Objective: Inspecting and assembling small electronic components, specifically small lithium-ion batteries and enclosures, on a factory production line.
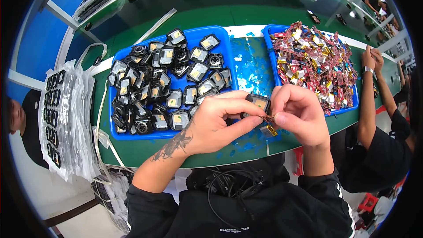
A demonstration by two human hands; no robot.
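Observation:
Over the near edge of the green table, my left hand (pixel 217 122) and my right hand (pixel 303 113) meet fingertip to fingertip. Both pinch a small circuit board (pixel 267 118), partly covered by my fingers. From it hangs a small silver battery (pixel 267 130) with yellow tape. Just beyond my fingertips is a black watch case (pixel 258 101); whether a finger supports it is hidden. A blue tray (pixel 174 138) heaped with similar black watch cases lies beside my left hand. Past my right hand stands another blue tray (pixel 272 57), piled with red-wrapped boards and silver batteries.
Blue film scraps (pixel 251 68) litter the table between the trays. Stacked clear plastic trays (pixel 70 123) of black parts stand at the left, near another person. At the right, a co-worker's arms (pixel 370 92) reach over the table. A dark conveyor belt (pixel 246 0) runs along the back.

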